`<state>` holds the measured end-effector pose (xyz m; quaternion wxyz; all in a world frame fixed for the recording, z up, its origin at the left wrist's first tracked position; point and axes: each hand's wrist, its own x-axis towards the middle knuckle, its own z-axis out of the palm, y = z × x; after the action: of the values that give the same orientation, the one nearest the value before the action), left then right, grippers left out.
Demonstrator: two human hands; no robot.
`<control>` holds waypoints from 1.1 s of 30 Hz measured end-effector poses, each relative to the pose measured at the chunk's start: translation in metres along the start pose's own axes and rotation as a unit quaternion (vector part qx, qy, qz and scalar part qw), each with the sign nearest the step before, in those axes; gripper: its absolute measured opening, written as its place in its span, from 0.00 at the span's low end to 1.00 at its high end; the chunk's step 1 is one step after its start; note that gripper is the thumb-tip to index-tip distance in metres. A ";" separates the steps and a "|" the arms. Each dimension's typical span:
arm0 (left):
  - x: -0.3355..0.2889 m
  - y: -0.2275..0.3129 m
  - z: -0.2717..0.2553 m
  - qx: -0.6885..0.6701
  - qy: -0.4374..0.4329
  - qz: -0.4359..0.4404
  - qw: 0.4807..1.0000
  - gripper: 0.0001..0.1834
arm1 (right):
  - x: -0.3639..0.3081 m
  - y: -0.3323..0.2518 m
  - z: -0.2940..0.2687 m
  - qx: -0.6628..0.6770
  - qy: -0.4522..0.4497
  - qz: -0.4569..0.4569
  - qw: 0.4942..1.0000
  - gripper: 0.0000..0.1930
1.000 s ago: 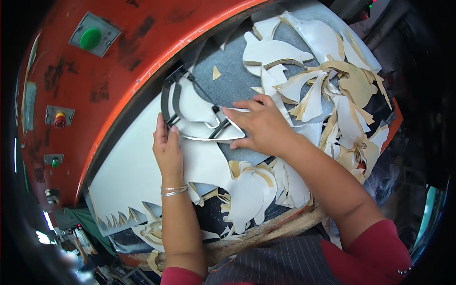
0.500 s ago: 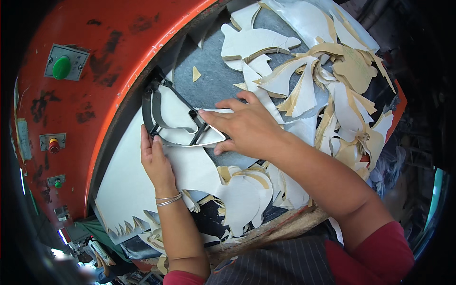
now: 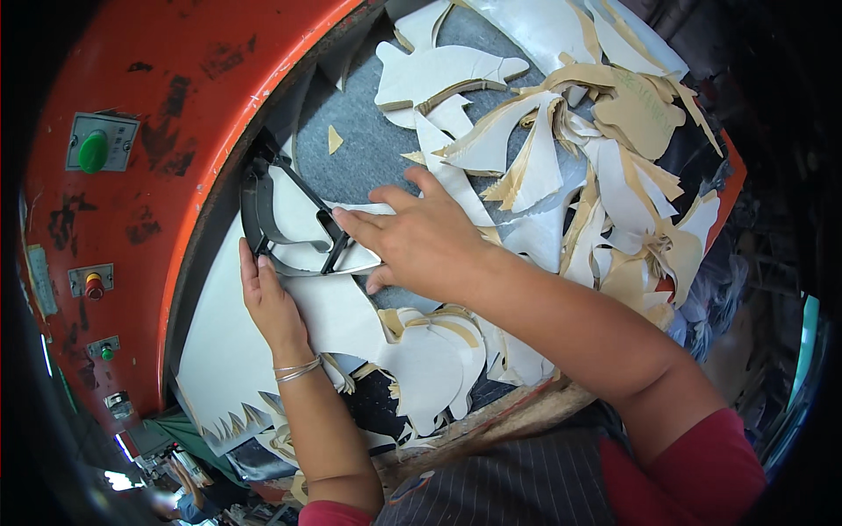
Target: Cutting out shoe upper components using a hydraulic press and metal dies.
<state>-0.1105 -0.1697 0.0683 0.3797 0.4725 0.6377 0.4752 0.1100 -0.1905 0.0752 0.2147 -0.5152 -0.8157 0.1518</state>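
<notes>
A black metal-strip cutting die (image 3: 289,237) with curved walls and crossbars lies on a white sheet (image 3: 224,351), close to the red machine's edge. My left hand (image 3: 270,302) presses fingers and thumb against the die's near left corner. At its right end, my right hand (image 3: 425,237) grips with forefinger and thumb, the other fingers spread. The wall of the machine partly shades the die's far end. Cut white pieces (image 3: 430,368) with tan edges lie stacked just nearer to me.
The red machine housing (image 3: 132,210) curves along the left, carrying a large green button (image 3: 93,152) and a red knob (image 3: 94,285). Tangled white and tan offcuts (image 3: 631,175) cover the right side of the grey table (image 3: 351,180). A shaped stack (image 3: 447,74) lies at the back.
The whole view has shifted, so table and machine appear slightly further left. Both hands stay on the die, which shows little movement against the sheet.
</notes>
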 end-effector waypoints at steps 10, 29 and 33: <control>0.025 0.003 -0.004 -0.044 0.012 -0.033 0.998 0.24 | 0.000 -0.010 0.006 0.001 0.032 -0.025 0.999 0.30; 0.025 -0.006 -0.002 -0.026 0.013 0.024 0.999 0.23 | -0.003 -0.004 0.010 0.037 0.081 -0.036 0.995 0.27; 0.025 -0.006 0.000 -0.036 0.010 0.016 0.999 0.23 | -0.003 -0.002 0.011 0.051 0.077 -0.036 0.995 0.27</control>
<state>-0.1191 -0.1459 0.0616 0.3827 0.4638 0.6161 0.5088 0.1039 -0.1942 0.0661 0.3076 -0.4842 -0.8061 0.1452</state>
